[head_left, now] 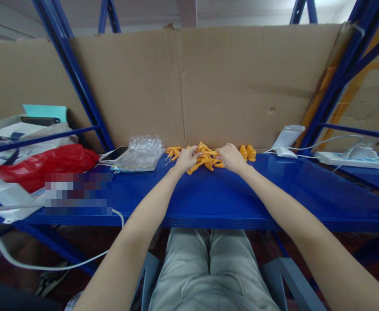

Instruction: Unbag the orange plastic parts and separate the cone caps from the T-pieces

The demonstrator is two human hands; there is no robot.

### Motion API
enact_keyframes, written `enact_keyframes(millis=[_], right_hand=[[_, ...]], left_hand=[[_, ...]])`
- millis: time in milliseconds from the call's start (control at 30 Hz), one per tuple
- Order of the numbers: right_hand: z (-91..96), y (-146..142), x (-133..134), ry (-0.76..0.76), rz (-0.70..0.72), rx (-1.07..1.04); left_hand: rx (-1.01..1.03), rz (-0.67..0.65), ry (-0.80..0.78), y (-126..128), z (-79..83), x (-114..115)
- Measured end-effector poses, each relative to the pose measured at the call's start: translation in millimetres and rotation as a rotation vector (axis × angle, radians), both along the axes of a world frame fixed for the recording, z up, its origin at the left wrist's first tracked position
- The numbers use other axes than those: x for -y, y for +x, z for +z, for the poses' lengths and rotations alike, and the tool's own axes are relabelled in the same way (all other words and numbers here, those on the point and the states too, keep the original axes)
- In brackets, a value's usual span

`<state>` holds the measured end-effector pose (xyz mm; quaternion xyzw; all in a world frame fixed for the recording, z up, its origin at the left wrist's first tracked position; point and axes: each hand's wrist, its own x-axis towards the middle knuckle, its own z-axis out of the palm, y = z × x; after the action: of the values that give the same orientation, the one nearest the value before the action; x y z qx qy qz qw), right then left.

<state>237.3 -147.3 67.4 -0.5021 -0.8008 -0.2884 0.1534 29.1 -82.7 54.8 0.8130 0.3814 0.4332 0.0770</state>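
Note:
A pile of orange branching pieces [208, 160], which look like plastic, lies on the blue tabletop [218, 194] near the cardboard. At its left side, my left hand [187, 159] has its fingers curled around the edge of one orange piece. My right hand [230, 157] closes from the other side, fingertips bent onto the end of another orange piece. Both palms face down, and the exact grip under the fingers is partly hidden. More orange branched bits [173, 151] lie left of my left hand. Several short, stubby orange pieces [248, 152] stand just right of my right hand.
A clear plastic bag [140, 154] and a phone [117, 153] lie to the left, beside a red plastic bag [56, 162]. A cardboard wall [228, 86] rises behind. White cables and a power strip [354, 160] are on the right, between blue metal posts [345, 77].

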Motion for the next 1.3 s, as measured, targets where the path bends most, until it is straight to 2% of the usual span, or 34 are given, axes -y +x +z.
enact_keyframes(millis=[233,400,533,633,767,933,1167,1300], right_hand=[[-2.4,0.4,-2.6,0.064,0.023,0.009],[4.3,5.4,-0.8,0.132,-0.071,0.023],[3.2,6.9,0.7,0.045,-0.185,0.057],[-1.1,1.8,0.6,0.018,-0.187,0.082],[-5.2,-6.5,1.6,0.056,-0.151,0.088],[-9.9,-9.2,3.3,0.047,-0.084,0.065],[-11.2,-5.9,2.0,0.02,-0.06,0.07],[-8.4,-1.2,3.4,0.028,-0.054,0.072]], left_hand=[[0.033,0.013,-0.084,-0.3,8.1,5.2],[0.236,-0.087,-0.335,10.4,3.2,10.8],[0.362,-0.203,-0.537,20.8,-6.9,9.9],[0.383,-0.256,-0.636,21.3,-10.9,6.0],[0.461,-0.27,-0.611,15.0,-8.6,2.1],[0.537,-0.189,-0.582,12.3,-6.6,2.1],[0.511,-0.186,-0.562,13.8,-10.3,-2.3],[0.561,-0.15,-0.61,14.7,-5.4,3.2]])
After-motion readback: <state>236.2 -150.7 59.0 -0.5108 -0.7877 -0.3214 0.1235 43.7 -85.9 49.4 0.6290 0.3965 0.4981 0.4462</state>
